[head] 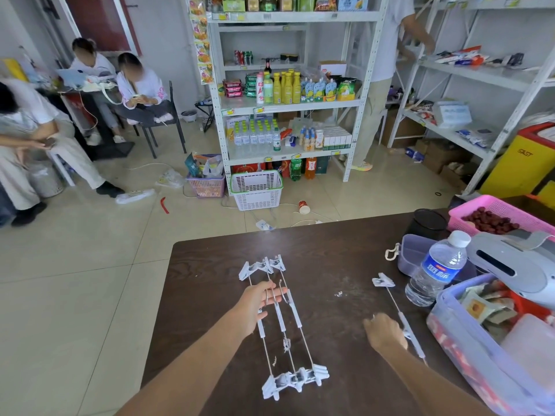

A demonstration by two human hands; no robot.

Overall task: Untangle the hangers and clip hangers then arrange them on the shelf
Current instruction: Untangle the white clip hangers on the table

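Head view: three clip hangers [282, 322] are laid side by side on the dark table [210, 259], directly under the left hand [258, 301]. Left hand is laid flat, fingers extended across their hooks, nothing gripped. Fourth clip hanger [390, 298] is pinned under the right hand [386, 331], fingers curled down; grip cannot be told. Water bottle [435, 271] is seen beyond the right hand.

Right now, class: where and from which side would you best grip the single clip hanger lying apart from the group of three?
Probably the single clip hanger's white middle bar, from above, beside the right hand. It lies flat, and its thin wire and far clip give poorer purchase.
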